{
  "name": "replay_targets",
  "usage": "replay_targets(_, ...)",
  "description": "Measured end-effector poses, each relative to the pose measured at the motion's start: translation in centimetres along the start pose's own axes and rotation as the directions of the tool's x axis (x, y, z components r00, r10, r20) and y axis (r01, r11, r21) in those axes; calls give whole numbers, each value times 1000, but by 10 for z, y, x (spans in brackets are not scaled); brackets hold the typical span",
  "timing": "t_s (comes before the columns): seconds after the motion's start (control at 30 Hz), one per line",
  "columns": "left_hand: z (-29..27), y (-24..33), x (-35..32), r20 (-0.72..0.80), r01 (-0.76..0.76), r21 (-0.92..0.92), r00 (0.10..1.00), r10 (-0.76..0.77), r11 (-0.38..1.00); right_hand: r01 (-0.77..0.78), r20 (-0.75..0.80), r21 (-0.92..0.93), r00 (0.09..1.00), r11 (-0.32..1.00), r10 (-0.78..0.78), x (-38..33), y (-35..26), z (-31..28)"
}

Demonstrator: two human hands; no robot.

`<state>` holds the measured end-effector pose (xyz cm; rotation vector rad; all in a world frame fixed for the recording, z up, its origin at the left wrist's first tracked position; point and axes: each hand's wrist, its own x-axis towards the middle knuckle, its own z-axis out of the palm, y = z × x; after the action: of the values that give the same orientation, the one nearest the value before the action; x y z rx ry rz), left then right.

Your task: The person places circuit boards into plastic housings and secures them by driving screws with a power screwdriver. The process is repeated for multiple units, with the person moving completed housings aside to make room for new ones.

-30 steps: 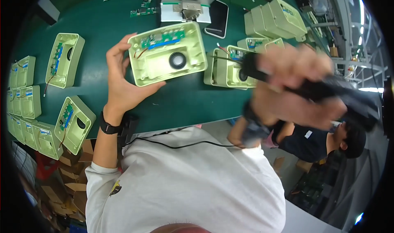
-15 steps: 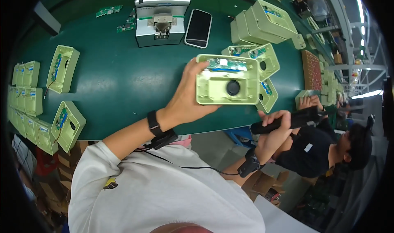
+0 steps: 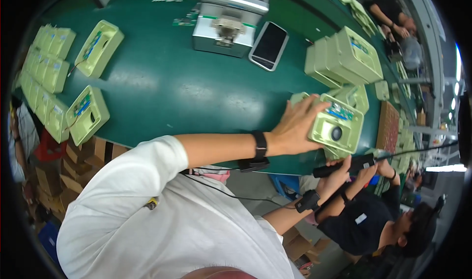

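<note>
My left hand (image 3: 294, 126) grips a light-green plastic housing (image 3: 322, 136) by its left side. The housing's open face shows a green circuit board (image 3: 340, 111) along one edge and a round black part (image 3: 336, 133) lower down. More green housings (image 3: 358, 96) lie partly hidden behind it. Closer to me, at the table's front edge, my right hand (image 3: 339, 173) is wrapped around a black corded tool, which looks like an electric screwdriver (image 3: 326, 171). Its cable runs off to the right.
Stacked housings (image 3: 339, 58) stand at the back right, and rows of them (image 3: 49, 77) line the left. A silver machine (image 3: 226, 33) and a phone (image 3: 269, 45) sit at the back. A red-brown tray (image 3: 388, 126) lies right. A co-worker (image 3: 373, 220) reaches in close to my right hand.
My left hand has carried the housing rightward and down, over the other housings at the right. The view has turned, and the screwdriver in my right hand is now nearer the housing.
</note>
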<state>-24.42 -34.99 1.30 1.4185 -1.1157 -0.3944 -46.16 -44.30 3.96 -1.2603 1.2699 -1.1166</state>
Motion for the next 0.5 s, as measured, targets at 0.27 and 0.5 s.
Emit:
replay_targets(0.27, -210, 56, -66, 226, -165, 522, 973, 52, 837, 169, -112, -113, 977, 979, -182, -47, -75, 0)
replay_targets(0.5, -447, 58, -247, -381, 513, 841, 785, -488, 170, -69, 597, 773, 419, 631, -684, -77, -134, 198)
